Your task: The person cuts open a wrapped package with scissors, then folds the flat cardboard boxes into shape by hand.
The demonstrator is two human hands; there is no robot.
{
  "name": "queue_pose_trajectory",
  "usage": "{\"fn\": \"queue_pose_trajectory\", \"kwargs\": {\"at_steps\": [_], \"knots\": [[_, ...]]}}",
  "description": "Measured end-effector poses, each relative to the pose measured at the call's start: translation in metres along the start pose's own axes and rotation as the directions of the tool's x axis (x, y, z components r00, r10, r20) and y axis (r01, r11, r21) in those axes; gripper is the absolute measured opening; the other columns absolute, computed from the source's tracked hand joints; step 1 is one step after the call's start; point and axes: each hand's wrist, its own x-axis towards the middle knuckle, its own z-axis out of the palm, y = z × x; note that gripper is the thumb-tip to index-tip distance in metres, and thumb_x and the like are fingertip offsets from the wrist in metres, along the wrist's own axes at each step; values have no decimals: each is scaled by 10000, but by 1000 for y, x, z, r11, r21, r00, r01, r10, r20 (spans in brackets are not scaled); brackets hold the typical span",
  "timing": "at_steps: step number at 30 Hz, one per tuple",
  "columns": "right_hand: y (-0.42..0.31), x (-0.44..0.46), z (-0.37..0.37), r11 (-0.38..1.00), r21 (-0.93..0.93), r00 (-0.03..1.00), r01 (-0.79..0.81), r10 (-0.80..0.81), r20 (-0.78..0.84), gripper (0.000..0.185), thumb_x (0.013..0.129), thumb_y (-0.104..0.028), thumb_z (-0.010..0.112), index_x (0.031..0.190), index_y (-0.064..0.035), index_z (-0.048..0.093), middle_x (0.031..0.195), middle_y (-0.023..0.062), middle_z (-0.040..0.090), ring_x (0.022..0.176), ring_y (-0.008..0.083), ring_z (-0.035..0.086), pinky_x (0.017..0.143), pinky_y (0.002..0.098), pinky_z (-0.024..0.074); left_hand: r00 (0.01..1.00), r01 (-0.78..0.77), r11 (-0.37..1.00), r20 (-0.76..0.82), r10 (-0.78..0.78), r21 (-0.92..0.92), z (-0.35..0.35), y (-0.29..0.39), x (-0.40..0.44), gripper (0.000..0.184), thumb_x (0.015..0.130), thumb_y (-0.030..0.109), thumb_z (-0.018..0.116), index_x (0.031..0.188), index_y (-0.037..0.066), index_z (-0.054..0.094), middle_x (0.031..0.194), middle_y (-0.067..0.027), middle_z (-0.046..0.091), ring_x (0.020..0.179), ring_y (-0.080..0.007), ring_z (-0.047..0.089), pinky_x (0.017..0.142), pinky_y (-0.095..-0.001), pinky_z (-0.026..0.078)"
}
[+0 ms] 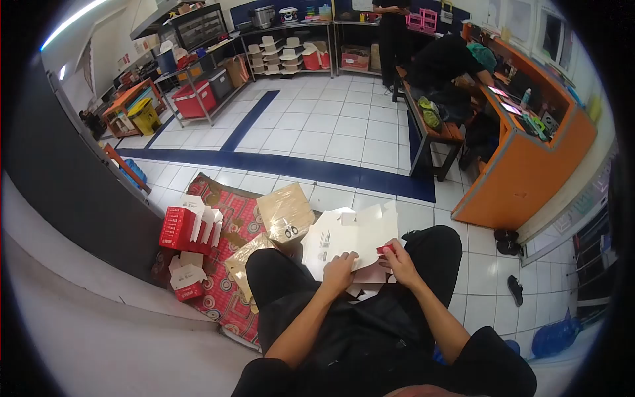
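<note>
A partly folded food carton point(354, 237), white inside with red on a flap, rests across my lap between my knees. My left hand point(338, 273) grips its near edge, fingers bent over the white board. At the carton's near right corner, my right hand point(399, 263) pinches a small flap with its red side showing. More pale board lies beneath the carton, partly hidden by my hands. On the mat to my left stand red folded cartons point(178, 228), nested with white flaps up, and a smaller group of cartons point(187, 278) nearer me.
Taped brown cardboard boxes point(286, 210) sit by my left knee on a red patterned mat point(231, 198); scissors point(291, 231) lie on one. An orange counter point(522, 172) and a wooden bench point(440, 132) are at right, with a person bent over there. Another person stands behind.
</note>
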Motion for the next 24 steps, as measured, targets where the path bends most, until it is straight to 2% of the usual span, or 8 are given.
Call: {"fn": "queue_pose_trajectory", "kwargs": {"at_steps": [2,7,12,13,15,18,22,24], "knots": [[6,2,1,903,430,984,7,70,-165,244,1180,-288,499,1241,-60,562,1162,115,709,1073,219,730,943,426,646,994,-2,999,-106,6,34,-12,4,4,506,821,70,757,1299,164,618,1129,-104,684,1021,-375,695,816,-525,559],[-8,-3,-7,864,490,946,119,52,-321,234,1172,-252,519,1174,-31,596,1126,108,716,1033,177,701,940,369,612,973,47,998,-230,-34,50,-4,-8,-1,417,852,87,745,1256,145,660,1122,-80,697,1037,-347,687,876,-519,502],[-22,-4,-15,944,166,898,284,-201,-392,218,1160,-203,511,1188,-4,597,1113,110,713,1000,183,678,932,329,545,960,-206,945,-237,147,-252,-49,20,7,268,941,117,698,1207,136,718,1149,-68,752,1095,-290,713,989,-550,493],[-31,-9,-19,945,169,896,280,-195,-398,218,1160,-203,511,1188,-4,597,1113,110,713,1000,183,678,932,329,545,962,-207,945,-228,150,-253,-54,19,8,268,941,117,698,1207,136,718,1149,-68,752,1095,-290,713,989,-550,493],[-65,-19,-28,962,-60,898,265,-269,-349,200,1144,-167,511,1187,9,597,1099,121,707,1001,191,667,929,332,535,940,-296,950,-147,307,96,-66,15,12,245,953,140,704,1195,143,740,1177,-67,770,1122,-269,721,997,-500,513],[-75,-26,-25,951,-91,907,297,-310,-285,168,1128,-132,507,1165,2,601,1083,125,694,999,198,662,938,344,532,929,-354,935,-130,346,-38,-89,35,6,183,979,175,706,1152,134,750,1109,-99,787,1054,-310,737,886,-463,554],[-66,-34,-19,926,-101,903,364,-378,-204,105,1059,-60,536,1130,-5,590,1053,132,637,972,227,640,912,373,528,986,-164,961,2,169,-221,-89,47,2,155,998,211,710,1113,117,752,986,-137,787,934,-371,746,773,-456,569],[-76,-42,-22,912,-167,909,375,-397,-128,108,1017,-49,559,1111,-7,589,1045,142,605,958,256,631,896,385,527,989,-84,940,-144,38,-331,-84,46,1,156,1016,242,708,1069,101,748,921,-162,777,842,-407,742,733,-490,564]]}}
